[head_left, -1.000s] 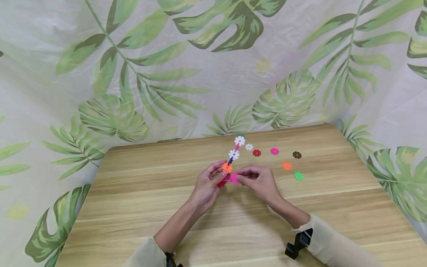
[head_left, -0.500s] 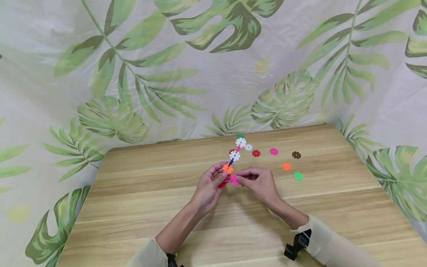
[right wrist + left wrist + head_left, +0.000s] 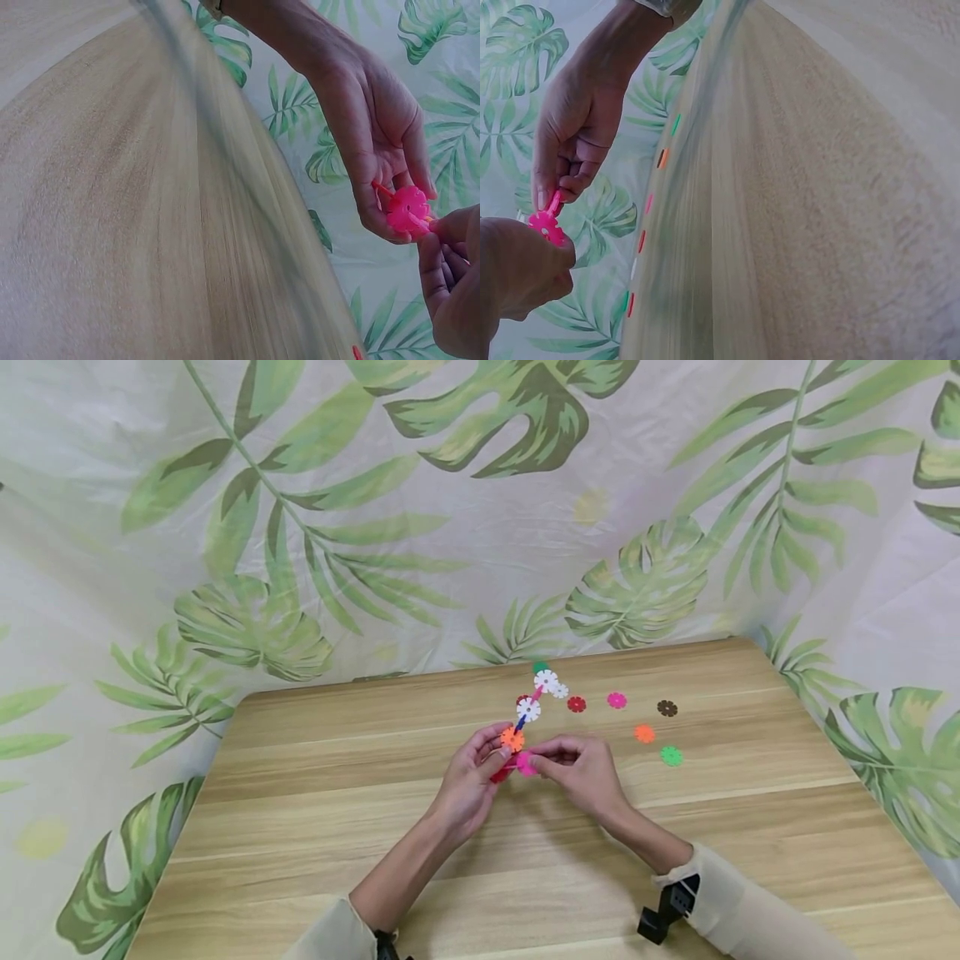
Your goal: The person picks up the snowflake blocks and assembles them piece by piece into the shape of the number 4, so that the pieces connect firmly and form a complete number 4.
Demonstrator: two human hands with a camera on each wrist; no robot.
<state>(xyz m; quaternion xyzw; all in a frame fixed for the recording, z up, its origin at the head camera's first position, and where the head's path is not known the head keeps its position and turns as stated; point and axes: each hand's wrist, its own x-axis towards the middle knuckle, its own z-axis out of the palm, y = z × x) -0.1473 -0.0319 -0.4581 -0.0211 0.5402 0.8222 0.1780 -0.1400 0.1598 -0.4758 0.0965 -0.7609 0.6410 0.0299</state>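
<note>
Pink and notched, one disc (image 3: 527, 764) is being pinched between the thumb and fingertips of the right hand (image 3: 588, 775). Left hand (image 3: 467, 778) is gripping the chain (image 3: 519, 724), its thumb pressing on the orange disc (image 3: 512, 739). Both hands are holding the work above the worktop (image 3: 337, 760). A second pink disc (image 3: 406, 213) is meeting the pinched one in the right wrist view; whether the two are interlocking fully cannot be determined. A red disc (image 3: 500, 774) is showing just under the left thumb. From the orange disc, the chain is pointing toward the worktop's far edge, ending in a white disc (image 3: 546, 681). Loose pieces are lying toward that edge: a small white one (image 3: 561, 692), a red one (image 3: 577, 704), a pink one (image 3: 617, 700) and, nearest the far right corner, a brown one (image 3: 667, 708). Loose orange (image 3: 644, 733) and light green (image 3: 671, 756) pieces are lying nearer the front edge. Leaf-print cloth (image 3: 480, 543) is hanging behind the far edge.
</note>
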